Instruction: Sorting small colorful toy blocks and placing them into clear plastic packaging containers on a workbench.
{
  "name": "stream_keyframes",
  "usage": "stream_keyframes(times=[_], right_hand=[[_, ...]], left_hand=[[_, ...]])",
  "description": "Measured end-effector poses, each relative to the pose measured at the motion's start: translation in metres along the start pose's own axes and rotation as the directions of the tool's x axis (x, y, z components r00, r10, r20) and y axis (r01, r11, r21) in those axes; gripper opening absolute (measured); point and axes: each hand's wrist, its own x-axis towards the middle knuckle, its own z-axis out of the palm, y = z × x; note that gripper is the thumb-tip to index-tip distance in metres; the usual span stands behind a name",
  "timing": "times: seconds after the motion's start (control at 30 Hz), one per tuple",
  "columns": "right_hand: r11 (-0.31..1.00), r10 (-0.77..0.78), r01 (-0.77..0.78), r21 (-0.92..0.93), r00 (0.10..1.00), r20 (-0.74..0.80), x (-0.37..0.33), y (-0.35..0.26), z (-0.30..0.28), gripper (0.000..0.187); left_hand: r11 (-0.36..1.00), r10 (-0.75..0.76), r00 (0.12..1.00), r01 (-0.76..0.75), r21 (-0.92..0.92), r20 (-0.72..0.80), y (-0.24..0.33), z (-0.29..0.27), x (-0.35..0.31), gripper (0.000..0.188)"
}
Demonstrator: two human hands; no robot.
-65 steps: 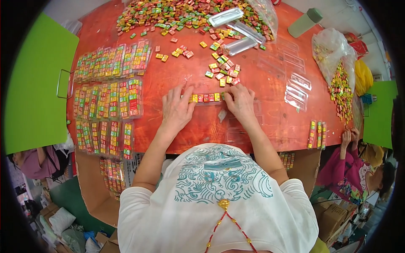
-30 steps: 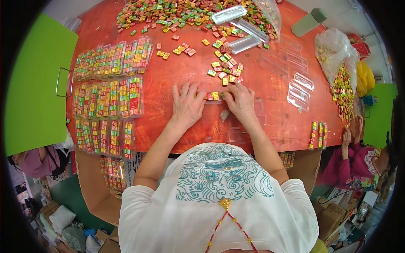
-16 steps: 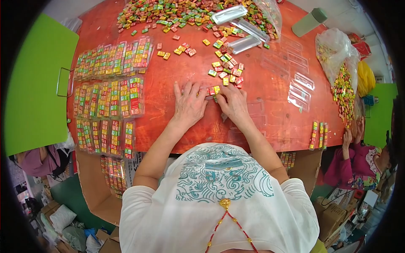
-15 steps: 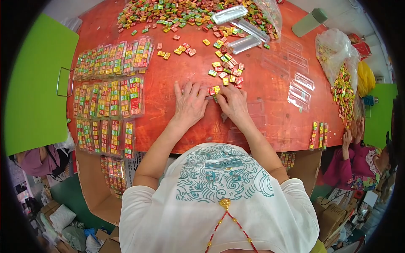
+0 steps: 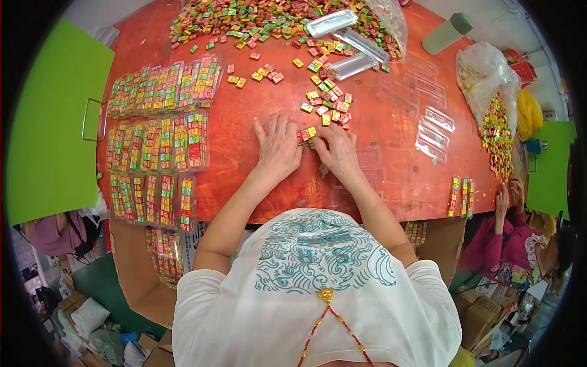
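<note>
A short row of small red and yellow boxes [image 5: 306, 135] lies on the red table between my two hands. My left hand [image 5: 278, 147] rests palm down at the left end of the row, thumb and index finger against it, the outer fingers stretched over the table. From the other side my right hand [image 5: 338, 151] pinches the row's right end with bent fingers. What lies under the fingers is hidden. Just beyond my right hand is a loose cluster of the same small boxes [image 5: 331, 95]. Clear plastic trays [image 5: 371, 160] lie beside my right wrist.
Filled trays [image 5: 162, 144] stand in rows at the left. A large heap of small boxes [image 5: 244, 18] covers the far side, near silvery trays [image 5: 353, 65] and a bottle [image 5: 447, 33]. At right are a spilling plastic bag [image 5: 486, 70], three filled strips [image 5: 461, 197] and a co-worker's hands [image 5: 509, 199].
The row of boxes and my right fingers have shifted very slightly left. At the right, the co-worker's hands have moved a little and the person leans further into view.
</note>
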Motion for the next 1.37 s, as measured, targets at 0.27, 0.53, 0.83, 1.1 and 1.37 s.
stream_keyframes(times=[0.27, 0.53, 0.83, 1.1, 1.37], right_hand=[[0.999, -0.009, 0.011, 0.040, 0.999, -0.043, 0.007, -0.006, 0.001, 0.015], [0.996, -0.091, 0.091, -0.014, 0.996, 0.000, 0.019, -0.023, 0.014, 0.013], [0.966, -0.134, 0.123, -0.228, 0.991, -0.032, 0.021, -0.016, 0.014, 0.015], [0.936, -0.173, 0.143, -0.322, 0.983, -0.066, 0.022, -0.013, 0.013, 0.010], [0.974, -0.090, 0.074, -0.212, 0.994, -0.066, 0.021, -0.002, 0.000, 0.011]], left_hand=[[0.982, 0.176, 0.967, -0.160, 0.097, -0.187, 0.001, 0.012, -0.025, 0.027], [0.943, 0.333, 0.920, -0.330, 0.050, -0.207, 0.015, -0.001, -0.053, 0.019], [1.000, -0.025, 0.958, 0.029, 0.011, -0.285, -0.023, -0.032, -0.058, 0.041], [0.994, -0.001, 0.975, 0.025, 0.102, -0.223, -0.031, -0.016, -0.050, 0.041], [0.995, -0.011, 0.977, 0.031, 0.092, -0.213, -0.030, -0.004, -0.048, 0.035]])
